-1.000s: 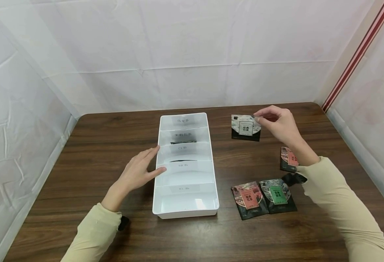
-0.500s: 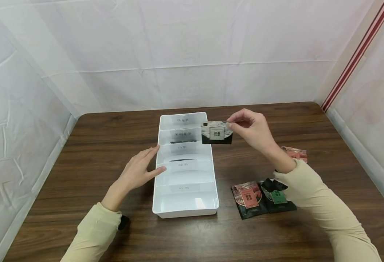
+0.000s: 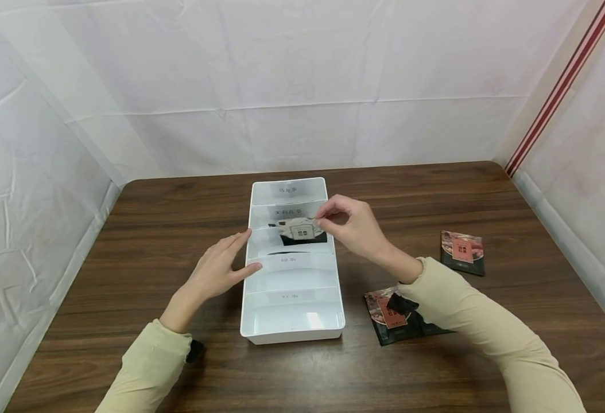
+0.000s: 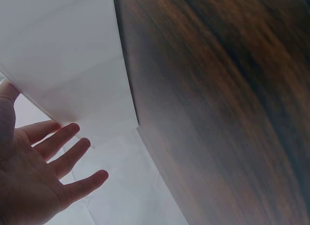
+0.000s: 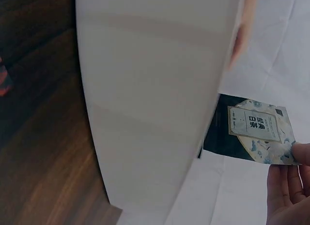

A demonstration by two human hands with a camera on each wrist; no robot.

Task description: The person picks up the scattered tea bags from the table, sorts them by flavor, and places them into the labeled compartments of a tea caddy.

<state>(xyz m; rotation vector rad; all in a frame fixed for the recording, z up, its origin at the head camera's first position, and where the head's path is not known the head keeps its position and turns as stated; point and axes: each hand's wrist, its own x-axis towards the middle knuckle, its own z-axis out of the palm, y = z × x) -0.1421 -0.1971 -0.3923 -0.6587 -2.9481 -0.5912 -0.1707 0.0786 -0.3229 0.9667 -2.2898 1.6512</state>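
Note:
A white divided box (image 3: pixel 292 335) with labelled compartments stands on the table. My right hand (image 3: pixel 354 226) pinches a tea sachet (image 3: pixel 302 232), black at the bottom with a pale patterned top, by its upper corner. In the head view the sachet overlaps the third compartment from the back. The right wrist view shows the sachet (image 5: pixel 249 130) upright, its lower end just behind the box's rim. My left hand (image 3: pixel 220 268) lies along the box's left side, fingers spread and fairly straight, with fingertips and thumb at the rim.
Right of the box lie a red-labelled sachet (image 3: pixel 387 321) and another dark sachet mostly hidden under my right sleeve. A second red-labelled sachet (image 3: pixel 462 252) lies farther right on the wooden table (image 3: pixel 189 206). Dark sachet edges show inside two compartments.
My right hand has lifted the pale-topped sachet from the table at the back right and carried it left over the box. The left hand has stayed at the rim.

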